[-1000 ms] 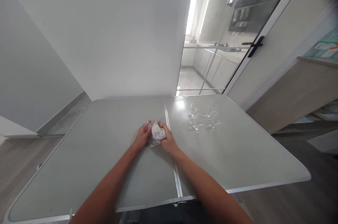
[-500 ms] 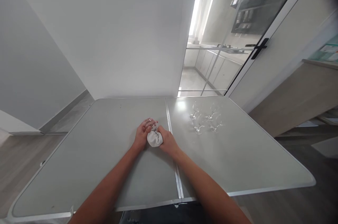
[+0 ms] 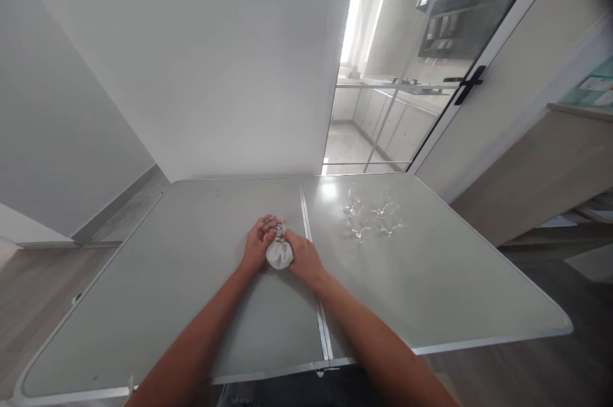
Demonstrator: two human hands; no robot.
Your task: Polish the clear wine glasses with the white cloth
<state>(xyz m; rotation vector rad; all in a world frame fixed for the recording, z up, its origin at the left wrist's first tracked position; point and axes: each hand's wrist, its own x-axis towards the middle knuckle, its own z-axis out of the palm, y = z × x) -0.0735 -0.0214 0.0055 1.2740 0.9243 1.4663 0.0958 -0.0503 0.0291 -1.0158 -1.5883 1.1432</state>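
Nearest, at the bottom of the frame, we find the metal front edge (image 3: 268, 374) of the table (image 3: 158, 279), both forearms passing over it. At lower centre, the left hand (image 3: 257, 242) is curled with its fingers round a clear glass (image 3: 280, 227). Beside it, the right hand (image 3: 305, 258) is closed on a white cloth (image 3: 279, 255); its fingertips are partly hidden, so we cannot tell how firmly it presses.

We note one change: a second ago the cloth was spread higher over the glass. It is now a rounded bundle at the near end, leaving the upper part exposed. We judge the wiping to be bearing on that near end; whether this is foot or bowl we cannot establish.

Regarding room, we consider movement to the left of the frame ample, out to the rounded rim. To the right, past the metal seam (image 3: 326, 343), four stemmed glasses (image 3: 360, 234) stand upright near one another right of centre, restricting a forward sweep of the right hand. Beyond, the table's far edge adjoins the wall (image 3: 230, 75) and, upper right, a glazed door (image 3: 371, 129).
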